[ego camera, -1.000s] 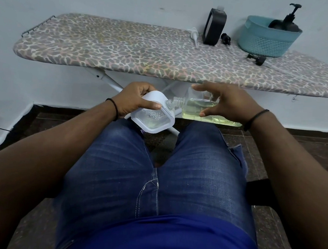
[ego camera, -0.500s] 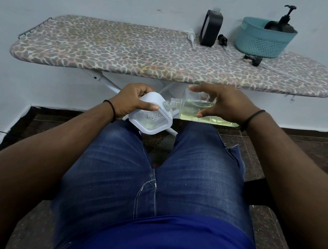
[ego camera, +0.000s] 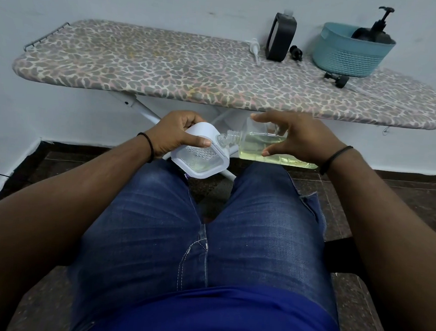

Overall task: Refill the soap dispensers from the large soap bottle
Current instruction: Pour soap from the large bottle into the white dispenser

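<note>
Left hand [ego camera: 173,133] clamped on white dispenser [ego camera: 199,157], right hand [ego camera: 296,140] gripping tilted soap bottle [ego camera: 265,148] — neck now at the rim. Barely shifted since a second ago — pouring seemingly underway.

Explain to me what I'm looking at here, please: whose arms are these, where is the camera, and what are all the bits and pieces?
There is no machine here. A seated person wears a camera on the head, so you look down over their own arms and jeans.

The left hand grips a white soap dispenser, tipped so its open clear tank faces the camera. The right hand holds a clear bottle of pale yellow soap on its side, its uncapped neck at the dispenser's rim. Whether soap is flowing, I cannot tell.

Beyond them stands an ironing board with a spotted cover. On it are a black dispenser, a white pump head lying down, two small black pump parts, and a teal basket holding a black pump bottle.
</note>
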